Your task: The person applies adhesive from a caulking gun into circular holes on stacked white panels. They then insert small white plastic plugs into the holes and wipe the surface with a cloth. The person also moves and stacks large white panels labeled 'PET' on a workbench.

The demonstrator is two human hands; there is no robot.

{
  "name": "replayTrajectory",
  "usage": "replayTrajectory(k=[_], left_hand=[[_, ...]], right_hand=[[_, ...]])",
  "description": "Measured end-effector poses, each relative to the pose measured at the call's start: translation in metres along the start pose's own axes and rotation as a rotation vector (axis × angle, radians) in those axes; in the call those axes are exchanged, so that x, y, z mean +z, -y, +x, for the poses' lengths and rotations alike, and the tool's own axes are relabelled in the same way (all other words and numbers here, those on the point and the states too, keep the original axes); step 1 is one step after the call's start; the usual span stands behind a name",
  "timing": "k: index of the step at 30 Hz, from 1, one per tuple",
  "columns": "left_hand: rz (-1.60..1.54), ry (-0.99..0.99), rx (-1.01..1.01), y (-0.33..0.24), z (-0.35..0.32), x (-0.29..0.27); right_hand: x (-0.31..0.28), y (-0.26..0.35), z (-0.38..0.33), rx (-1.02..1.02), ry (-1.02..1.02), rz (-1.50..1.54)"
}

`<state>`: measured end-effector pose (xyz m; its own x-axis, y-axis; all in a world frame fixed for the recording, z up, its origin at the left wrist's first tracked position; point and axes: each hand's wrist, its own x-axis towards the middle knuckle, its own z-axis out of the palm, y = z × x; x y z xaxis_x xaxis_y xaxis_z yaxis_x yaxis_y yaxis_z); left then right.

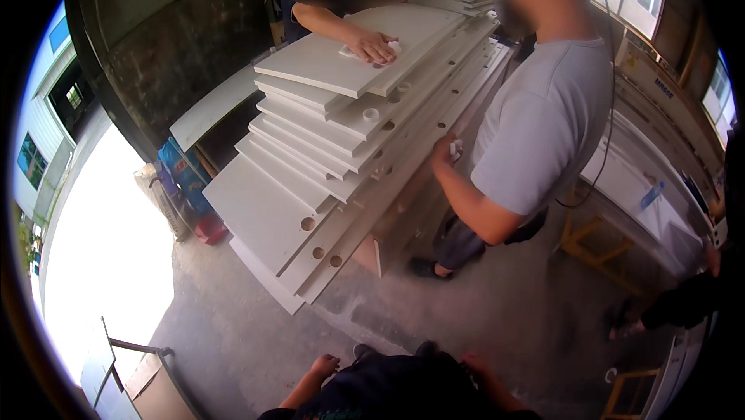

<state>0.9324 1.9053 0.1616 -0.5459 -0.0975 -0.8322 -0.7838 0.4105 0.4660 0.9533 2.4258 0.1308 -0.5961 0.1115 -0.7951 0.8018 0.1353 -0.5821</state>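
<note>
My left hand (326, 364) hangs beside my body near the lower edge, its fingers curled in and nothing visible in them. My right hand (473, 362) hangs on the other side, blurred, with its fingers hard to make out. Neither hand touches anything I can see. Ahead of me rises an uneven stack of white panels (260, 195), some with round holes near their edges. A white ring-shaped roll (370, 114) lies on one panel. Across the stack, a person's hand (372, 46) presses a white cloth (394, 48) flat on the top panel.
A person in a grey shirt (543, 117) stands at the stack's right side, holding something small and white. Bags (182, 176) and a red container (209, 228) sit at left. More panels (644, 203) and a yellow frame (594, 249) are at right. A board-like piece (159, 393) stands lower left.
</note>
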Motion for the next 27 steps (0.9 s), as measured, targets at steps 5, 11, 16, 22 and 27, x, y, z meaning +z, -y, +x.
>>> replayTrajectory(k=[5,11,16,22,27], left_hand=[[0.033,0.002,-0.041,-0.019,-0.017,-0.006],[-0.013,-0.003,-0.019,-0.012,-0.006,-0.006],[0.024,0.0,-0.031,-0.017,0.001,-0.009],[0.03,-0.005,-0.02,-0.029,-0.013,-0.017],[-0.011,-0.021,-0.026,-0.032,-0.017,-0.025]], right_hand=[[0.005,0.017,-0.014,0.03,0.016,0.034],[0.012,0.037,-0.025,0.1,-0.042,0.054],[0.008,0.041,-0.019,0.11,-0.057,0.038],[0.009,0.038,-0.01,0.109,-0.047,0.028],[0.016,0.05,-0.01,0.097,-0.028,-0.02]])
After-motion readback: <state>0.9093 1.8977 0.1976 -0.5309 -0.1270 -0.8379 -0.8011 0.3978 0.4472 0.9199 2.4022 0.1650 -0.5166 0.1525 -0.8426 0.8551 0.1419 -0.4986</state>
